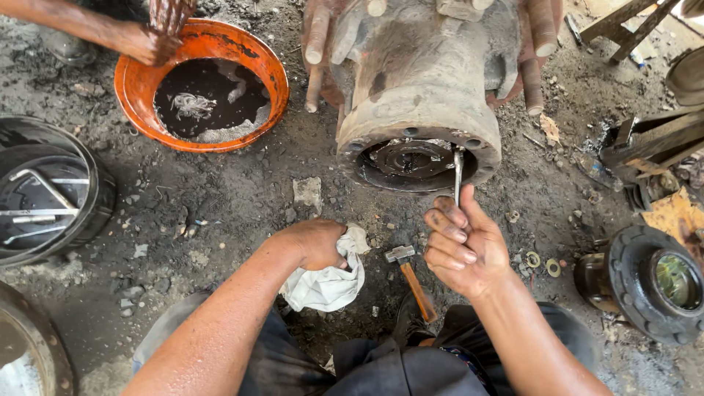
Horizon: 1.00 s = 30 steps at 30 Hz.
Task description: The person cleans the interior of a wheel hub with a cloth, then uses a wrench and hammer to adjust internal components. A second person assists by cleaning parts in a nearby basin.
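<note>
Gripping a slim metal tool (457, 174), the right hand (466, 249) has its fingers curled shut around the lower end of the shank, thumb pressed along the side. The tool's long axis runs nearly vertical in the view, straight away from the person, and its far tip sits inside the open bore of the wheel hub (419, 110), at the right-hand edge of the inner ring. The hub lies directly ahead of the right hand, its open face turned toward the person and its body extending away; studs project from the flange at the far end.

The left hand (317, 242) is closed in a fist on a bunched white rag (328, 282) that rests on the ground. It lies to the left of the tool and further from the hub bore than the right hand.

Between the two hands a small hammer (411, 277) lies on the ground, steel head toward the hub, orange handle pointing back toward the person's legs. It is beside the right hand but not touching it. Nothing lies between the right hand and the bore.

Further out:
- An orange basin (136, 84) holding dark liquid stands to the far left; another person's hands (158, 33) hang over its rim.
- A dark drum (99, 183) with metal rods inside stands at the left edge.
- Loose washers (543, 262) lie to the right, near a second hub part (649, 282).
</note>
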Motion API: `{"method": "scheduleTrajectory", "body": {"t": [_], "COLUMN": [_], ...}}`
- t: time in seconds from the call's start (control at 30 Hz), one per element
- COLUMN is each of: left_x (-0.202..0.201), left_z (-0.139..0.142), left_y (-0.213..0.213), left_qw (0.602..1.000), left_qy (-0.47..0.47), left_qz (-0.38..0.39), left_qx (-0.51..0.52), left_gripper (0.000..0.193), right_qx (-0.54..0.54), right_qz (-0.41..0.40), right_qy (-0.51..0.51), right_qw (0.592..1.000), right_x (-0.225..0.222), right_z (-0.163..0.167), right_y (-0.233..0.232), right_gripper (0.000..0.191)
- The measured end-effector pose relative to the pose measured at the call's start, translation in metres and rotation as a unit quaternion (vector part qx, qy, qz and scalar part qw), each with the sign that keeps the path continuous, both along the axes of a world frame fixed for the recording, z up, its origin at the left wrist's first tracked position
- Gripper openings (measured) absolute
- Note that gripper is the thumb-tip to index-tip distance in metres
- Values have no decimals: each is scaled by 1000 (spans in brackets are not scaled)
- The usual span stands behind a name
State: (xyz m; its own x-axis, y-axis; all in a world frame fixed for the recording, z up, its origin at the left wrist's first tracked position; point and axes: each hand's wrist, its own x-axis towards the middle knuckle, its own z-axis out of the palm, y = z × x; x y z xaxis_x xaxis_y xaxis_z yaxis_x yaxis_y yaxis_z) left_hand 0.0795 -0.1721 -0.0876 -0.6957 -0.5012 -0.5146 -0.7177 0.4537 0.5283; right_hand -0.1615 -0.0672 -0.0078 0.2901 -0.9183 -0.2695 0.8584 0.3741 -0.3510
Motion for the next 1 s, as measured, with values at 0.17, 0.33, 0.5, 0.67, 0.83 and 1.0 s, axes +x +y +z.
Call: {"method": "scheduleTrajectory", "body": {"t": [0.17, 0.33, 0.5, 0.67, 0.83, 1.0], "left_x": [0, 6, 20, 32, 38, 46], "left_z": [2, 7, 13, 7, 2, 6], "left_y": [1, 2, 4, 6, 10, 14], "left_qw": [1000, 1000, 999, 998, 997, 998], "left_qy": [-5, 8, 28, 63, 69, 59], "left_qz": [10, 9, 17, 16, 24, 8], "left_qx": [9, -6, -7, -21, -16, -23], "left_gripper": [76, 81, 64, 65, 66, 65], "right_qx": [-49, -54, -71, -59, -105, -98], "right_qz": [60, 57, 48, 63, 78, 77], "right_qy": [-30, -28, -41, -27, -39, -27], "right_qw": [997, 997, 996, 996, 991, 992], "right_x": [-20, -18, -6, -7, -21, -25], "right_z": [-5, 2, 4, 0, -3, -4], "right_y": [-14, -15, -9, -6, -14, -13], "right_gripper": [55, 52, 51, 49, 49, 49]}}
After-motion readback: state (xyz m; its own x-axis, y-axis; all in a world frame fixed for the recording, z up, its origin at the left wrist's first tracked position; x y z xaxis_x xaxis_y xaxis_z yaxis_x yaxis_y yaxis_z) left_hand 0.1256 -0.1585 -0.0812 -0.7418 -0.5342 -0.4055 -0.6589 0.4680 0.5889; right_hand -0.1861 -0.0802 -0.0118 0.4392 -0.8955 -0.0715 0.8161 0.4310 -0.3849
